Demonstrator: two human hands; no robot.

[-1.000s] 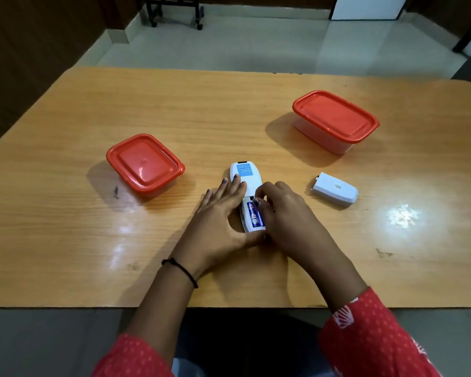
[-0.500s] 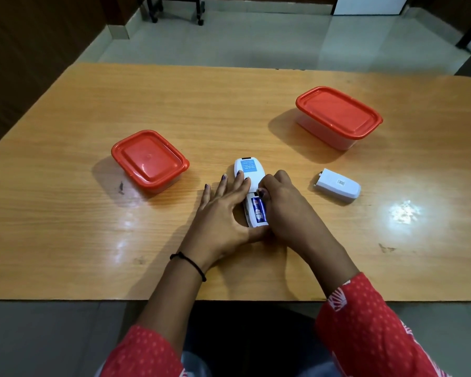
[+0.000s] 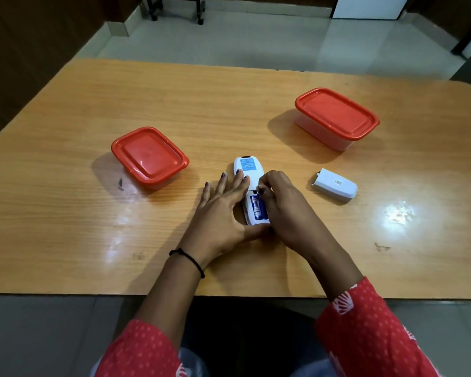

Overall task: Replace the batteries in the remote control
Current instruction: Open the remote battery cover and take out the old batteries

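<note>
A white remote control (image 3: pixel 247 170) lies face down on the wooden table (image 3: pixel 65 213), its battery compartment open toward me. One blue battery (image 3: pixel 257 209) shows inside it. My left hand (image 3: pixel 223 213) lies with straight fingers across the remote's left side, and its thumb braces the near end. My right hand (image 3: pixel 286 210) curls over the compartment's right side, thumb and fingertips pinching the far end of the battery. The detached white battery cover (image 3: pixel 335 184) rests on the table to the right, apart from both hands.
A small red-lidded container (image 3: pixel 150 157) stands left of the remote. A larger red-lidded container (image 3: pixel 337 115) stands at the back right. The table's front edge runs just below my forearms. Tiled floor and a chair base lie beyond the far edge.
Both hands have stayed on the remote. My right fingertips have crept slightly toward the far end of the battery. The cover and both containers have not moved.
</note>
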